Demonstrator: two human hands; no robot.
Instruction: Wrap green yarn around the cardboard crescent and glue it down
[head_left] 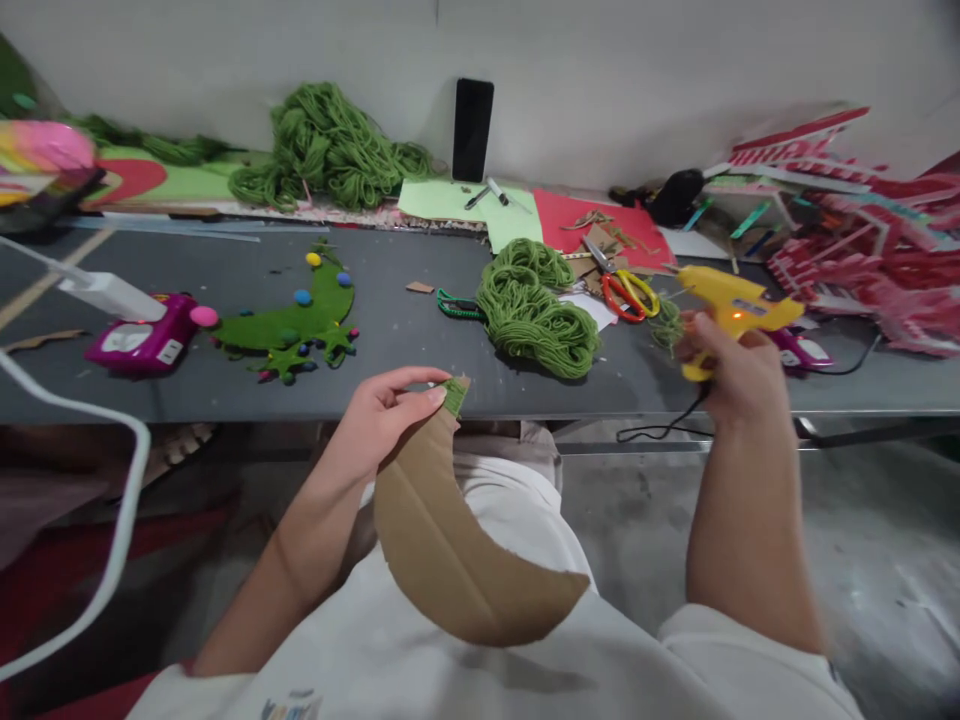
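Observation:
Pinched in my left hand (pixel 397 415) is a crescent-shaped piece of cardboard (pixel 457 550), held by its upper tip. Green yarn (pixel 454 396) covers that tip, under my thumb; the rest of the crescent is bare brown and hangs over my lap. My right hand (pixel 727 360) grips a yellow glue gun (pixel 739 305) above the table's right side, its nozzle pointing left and an orange light glowing on its body. Between my hands lies a bundle of green yarn (pixel 536 310), with a green-handled cutter (pixel 459 305) against its left side.
Scissors with orange and yellow handles (pixel 630 295) lie right of the yarn. A decorated green crescent (pixel 292 320) and a purple power block (pixel 142 335) are on the left. A phone (pixel 472 130) leans on the wall beside a yarn heap (pixel 330 150). A white cable (pixel 131 500) loops at left.

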